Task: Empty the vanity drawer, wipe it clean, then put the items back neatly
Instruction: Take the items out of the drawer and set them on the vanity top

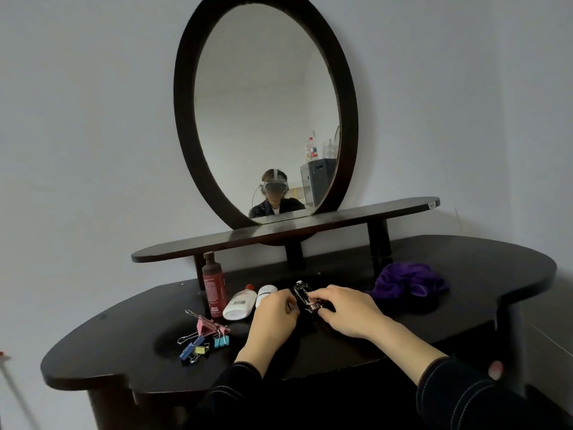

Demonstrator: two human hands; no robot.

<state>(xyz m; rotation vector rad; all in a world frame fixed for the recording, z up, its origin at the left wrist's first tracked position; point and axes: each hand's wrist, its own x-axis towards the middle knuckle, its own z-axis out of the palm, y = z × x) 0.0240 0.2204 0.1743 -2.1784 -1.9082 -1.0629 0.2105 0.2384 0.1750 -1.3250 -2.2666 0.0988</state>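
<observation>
Gripped at mid-frame, low over the bench (465,274), between left hand (273,318) and right hand (347,308), both curled round it: black gadget (302,293), long axis pointing up-frame, right fingers over its lower end.

My left hand (273,318) and right hand (350,308) pinch a small glossy black case (305,297), lying flat. Leftward: a white bottle (240,304) on its side, an upright dark red bottle (213,287), scattered coloured binder clips (204,339). Rightward, a crumpled purple cloth (406,280).
</observation>
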